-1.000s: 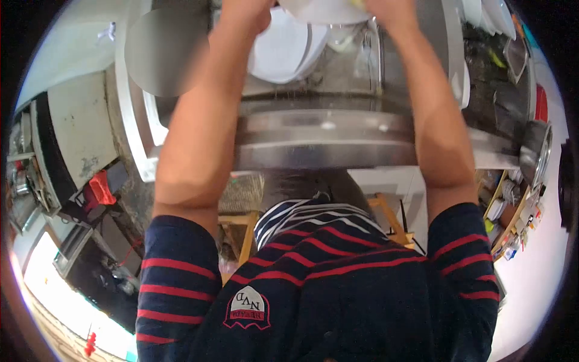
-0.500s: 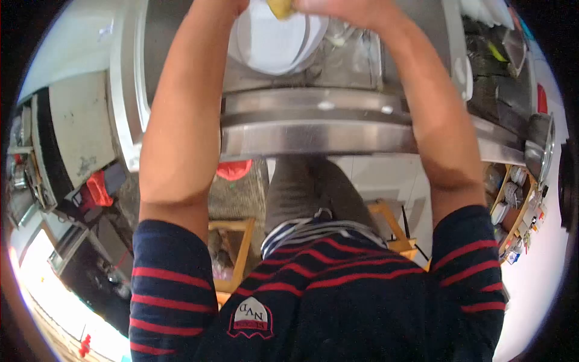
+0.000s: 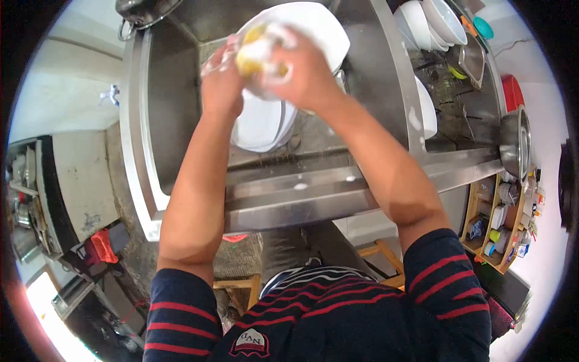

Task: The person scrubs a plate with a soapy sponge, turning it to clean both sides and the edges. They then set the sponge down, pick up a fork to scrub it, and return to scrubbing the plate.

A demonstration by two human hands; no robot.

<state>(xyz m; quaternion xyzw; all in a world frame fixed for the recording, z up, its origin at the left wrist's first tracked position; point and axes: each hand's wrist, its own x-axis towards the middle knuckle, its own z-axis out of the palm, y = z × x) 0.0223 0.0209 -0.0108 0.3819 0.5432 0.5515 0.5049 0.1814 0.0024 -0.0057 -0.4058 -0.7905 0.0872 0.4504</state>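
Both my hands are over the sink, blurred by motion and covered in white foam. My right hand [image 3: 304, 72] is closed on a soapy yellow sponge [image 3: 253, 57]. My left hand [image 3: 222, 84] is curled against the sponge's left side, and a greyish rounded thing shows just under the two hands, too smeared to name. Below them, white plates [image 3: 259, 130] lie stacked on the sink floor. Behind my hands a large white dish [image 3: 329, 30] leans in the sink, partly hidden by my right hand.
A metal pot [image 3: 145, 12] stands at the sink's back left corner. On the right, white bowls [image 3: 416, 24], a white plate [image 3: 427, 108] and a metal tray [image 3: 472, 62] sit on the drainboard. A metal basin [image 3: 514, 142] is at the far right edge. The sink's front rim [image 3: 289, 214] crosses before me.
The view has tilted up, so the sink, my hands and the large white dish now show fully. The sponge is still between my hands, with more foam visible.
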